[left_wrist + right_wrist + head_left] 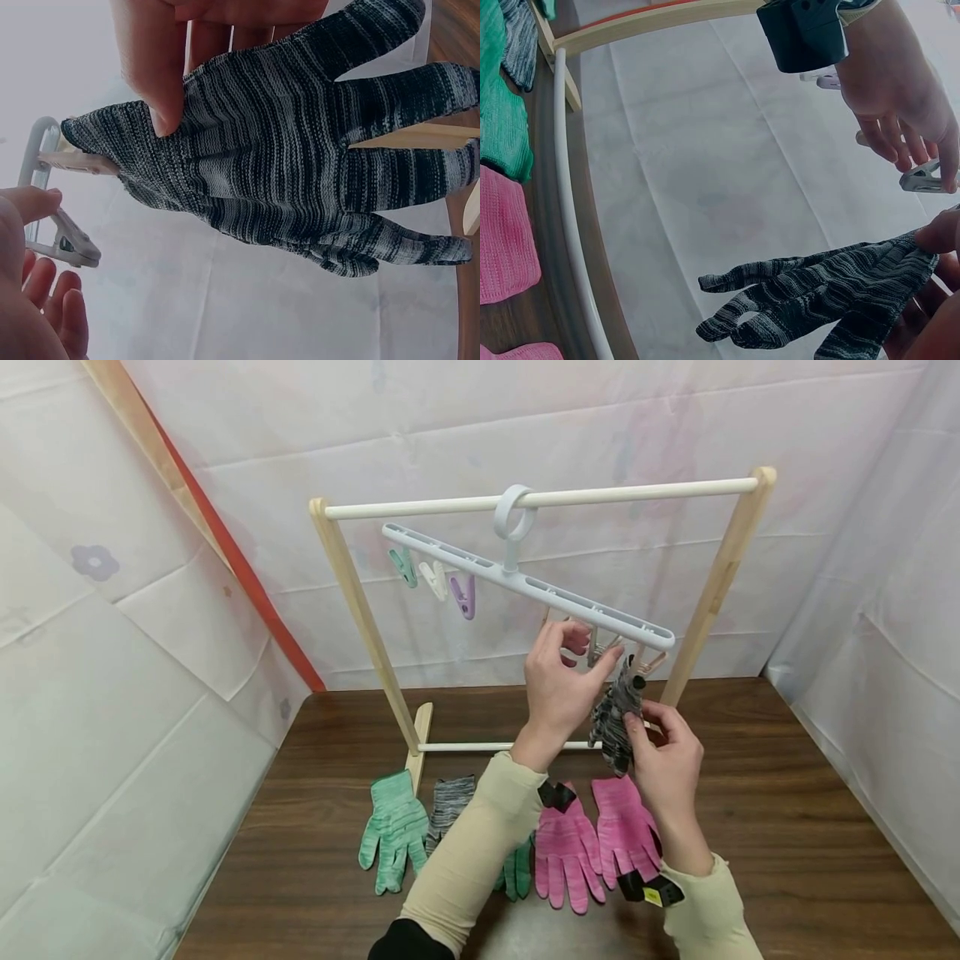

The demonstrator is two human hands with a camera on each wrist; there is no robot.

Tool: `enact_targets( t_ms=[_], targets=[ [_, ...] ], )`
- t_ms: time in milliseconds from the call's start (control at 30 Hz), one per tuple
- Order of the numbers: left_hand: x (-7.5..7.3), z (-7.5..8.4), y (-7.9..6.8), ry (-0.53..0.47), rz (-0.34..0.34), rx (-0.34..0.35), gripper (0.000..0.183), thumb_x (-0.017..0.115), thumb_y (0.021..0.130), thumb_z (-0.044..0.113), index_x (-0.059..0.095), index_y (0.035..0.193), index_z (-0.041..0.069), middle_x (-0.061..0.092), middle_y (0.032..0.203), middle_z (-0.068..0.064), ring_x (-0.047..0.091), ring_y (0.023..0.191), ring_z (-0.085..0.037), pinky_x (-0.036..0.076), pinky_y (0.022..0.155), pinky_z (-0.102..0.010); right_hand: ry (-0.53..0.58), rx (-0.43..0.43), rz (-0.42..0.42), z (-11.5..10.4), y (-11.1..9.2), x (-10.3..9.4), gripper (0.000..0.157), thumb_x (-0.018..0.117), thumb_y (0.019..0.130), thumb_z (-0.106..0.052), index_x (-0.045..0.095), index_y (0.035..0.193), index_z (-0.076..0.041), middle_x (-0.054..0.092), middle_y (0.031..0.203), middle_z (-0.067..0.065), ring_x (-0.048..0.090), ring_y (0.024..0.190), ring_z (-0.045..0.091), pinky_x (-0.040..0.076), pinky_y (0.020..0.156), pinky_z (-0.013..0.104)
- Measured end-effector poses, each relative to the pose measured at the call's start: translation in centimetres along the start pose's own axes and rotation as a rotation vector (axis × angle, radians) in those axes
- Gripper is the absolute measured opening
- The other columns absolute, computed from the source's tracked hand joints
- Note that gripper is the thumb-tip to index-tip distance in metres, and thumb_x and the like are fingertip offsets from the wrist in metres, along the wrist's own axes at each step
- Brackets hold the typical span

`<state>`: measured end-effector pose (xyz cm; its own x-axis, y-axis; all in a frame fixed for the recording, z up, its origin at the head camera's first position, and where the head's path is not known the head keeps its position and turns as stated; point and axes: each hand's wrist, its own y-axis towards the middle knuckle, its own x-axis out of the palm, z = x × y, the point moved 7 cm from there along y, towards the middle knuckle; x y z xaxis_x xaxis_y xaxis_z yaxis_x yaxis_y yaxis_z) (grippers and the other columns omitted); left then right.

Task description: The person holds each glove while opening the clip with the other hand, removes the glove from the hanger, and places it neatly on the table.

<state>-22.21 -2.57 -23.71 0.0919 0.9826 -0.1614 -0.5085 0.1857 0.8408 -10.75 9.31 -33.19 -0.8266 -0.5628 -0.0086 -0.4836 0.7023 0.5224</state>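
A black-and-grey striped knit glove [262,142] hangs from the right part of a pale hanger [585,603]. A beige clothespin [81,162] meets its cuff. My right hand [670,756] pinches the glove near the cuff between thumb and fingers; the glove's fingers dangle free in the right wrist view. Just left of the glove, my left hand [558,681] is raised under the hanger bar with its fingers loosely bent. Its thumb reaches a grey clothespin [921,178], apparently touching it; the fingers do not visibly close round it.
The hanger hooks over a white rod [637,492] on a wooden-sided rack. Green, white and purple clothespins [463,597] hang at its left. On the brown table [787,827] lie a light green glove [393,831], a grey striped glove [452,799], a darker green glove [517,868] and two pink gloves [567,852].
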Motion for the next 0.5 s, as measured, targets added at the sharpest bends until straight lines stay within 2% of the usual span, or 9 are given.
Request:
enact_targets(
  t_ms=[100, 267, 500],
  targets=[
    [-0.1, 0.2, -0.3, 0.009, -0.003, 0.008, 0.033, 0.086, 0.079, 0.026, 0.062, 0.090, 0.007, 0.059, 0.084, -0.003, 0.058, 0.077, -0.012, 0.048, 0.063, -0.018, -0.003, 0.005, -0.005, -0.4, -0.1, 0.0, 0.014, 0.067, 0.090, 0.008, 0.068, 0.103, 0.012, 0.068, 0.101, 0.020, 0.062, 0.092, 0.004, 0.051, 0.078, 0.014],
    [0.1, 0.8, -0.6, 0.005, -0.019, 0.047, 0.029, 0.084, 0.081, 0.024, 0.062, 0.086, 0.007, 0.060, 0.083, -0.003, 0.059, 0.076, -0.012, 0.049, 0.063, -0.018, -0.001, -0.007, -0.021, -2.5, -0.5, 0.1, 0.013, 0.067, 0.089, 0.008, 0.068, 0.102, 0.013, 0.068, 0.099, 0.022, 0.061, 0.091, 0.001, 0.050, 0.077, 0.013],
    [1.1, 1.9, -1.2, 0.004, -0.102, 0.076, 0.030, 0.084, 0.080, 0.024, 0.065, 0.093, 0.006, 0.064, 0.089, -0.003, 0.062, 0.077, -0.009, 0.052, 0.066, -0.016, -0.033, -0.038, -0.038, -4.2, -0.7, 0.4, 0.012, 0.067, 0.088, 0.012, 0.067, 0.099, 0.016, 0.068, 0.097, 0.025, 0.061, 0.091, 0.001, 0.049, 0.078, 0.013]
  ],
)
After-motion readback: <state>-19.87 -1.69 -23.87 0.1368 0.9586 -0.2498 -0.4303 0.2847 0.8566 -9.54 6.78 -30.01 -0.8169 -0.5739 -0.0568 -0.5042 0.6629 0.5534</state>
